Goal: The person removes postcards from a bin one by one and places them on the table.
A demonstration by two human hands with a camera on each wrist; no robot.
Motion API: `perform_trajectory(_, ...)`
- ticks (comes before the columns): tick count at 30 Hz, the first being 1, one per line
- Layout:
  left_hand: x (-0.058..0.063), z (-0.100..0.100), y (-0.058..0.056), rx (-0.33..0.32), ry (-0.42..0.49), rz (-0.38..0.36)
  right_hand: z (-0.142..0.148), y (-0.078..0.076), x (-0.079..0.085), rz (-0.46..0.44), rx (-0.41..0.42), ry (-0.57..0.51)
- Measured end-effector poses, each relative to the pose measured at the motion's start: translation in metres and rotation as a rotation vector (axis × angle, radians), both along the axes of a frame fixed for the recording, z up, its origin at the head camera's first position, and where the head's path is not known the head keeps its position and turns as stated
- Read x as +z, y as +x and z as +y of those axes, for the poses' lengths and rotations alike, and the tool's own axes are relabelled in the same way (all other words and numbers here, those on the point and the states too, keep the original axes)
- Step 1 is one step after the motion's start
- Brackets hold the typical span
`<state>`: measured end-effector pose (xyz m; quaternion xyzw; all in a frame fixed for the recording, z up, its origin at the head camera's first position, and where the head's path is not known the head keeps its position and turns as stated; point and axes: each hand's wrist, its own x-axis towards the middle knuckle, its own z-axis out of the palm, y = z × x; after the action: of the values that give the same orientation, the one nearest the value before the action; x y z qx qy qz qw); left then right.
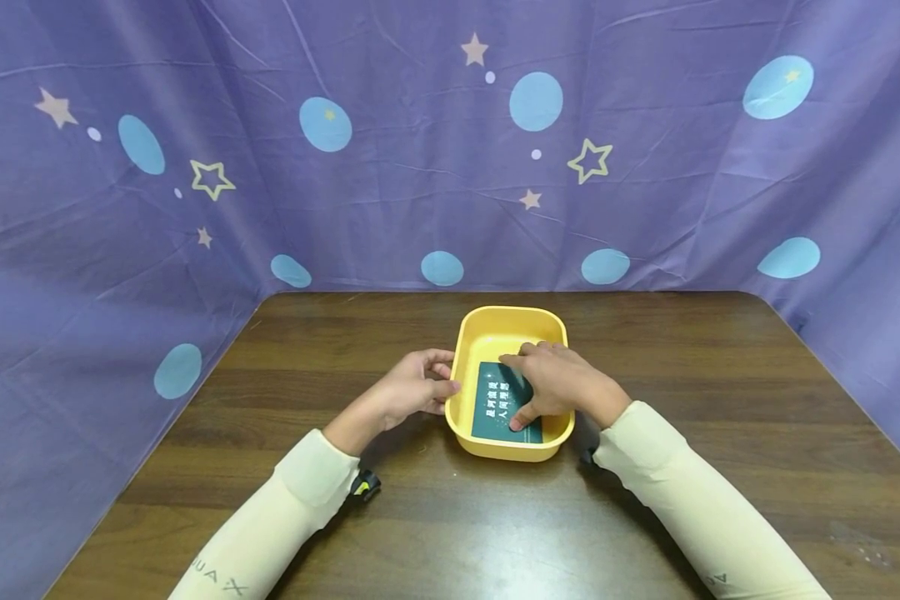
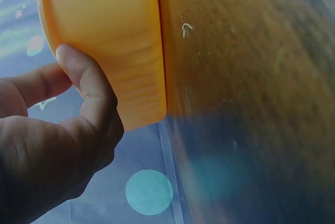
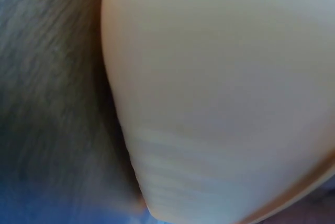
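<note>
Has a green book (image 1: 493, 410) lying in a yellow tub (image 1: 508, 452) just below and right of the frame's centre, and touches its cover with the thumb of the right hand (image 1: 560, 381); grasping or merely resting, cannot tell. Pinches the tub's left rim with the left hand (image 1: 407, 388). Works at a brown table (image 1: 457, 533), before a purple curtain (image 1: 420, 108) across the upper frame.
</note>
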<state>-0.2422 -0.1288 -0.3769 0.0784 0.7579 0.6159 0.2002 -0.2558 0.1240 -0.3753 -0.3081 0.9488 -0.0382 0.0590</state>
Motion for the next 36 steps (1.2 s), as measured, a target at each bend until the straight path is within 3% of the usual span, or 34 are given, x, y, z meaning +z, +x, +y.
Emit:
perform_trajectory(10, 0.0, -0.001, -0.001, -0.001, -0.014, -0.005, 0.005, -0.003, 0.002, -0.005, 0.006, -0.162)
perform_trajectory(24, 0.001, 0.0, 0.0, -0.001, -0.009, -0.003, 0.006, -0.003, 0.009, 0.077, 0.069, -0.447)
perform_trajectory(36, 0.001, 0.0, 0.0, 0.004, -0.01, -0.003, 0.016, -0.003, 0.024, -0.05, 0.075, -0.608)
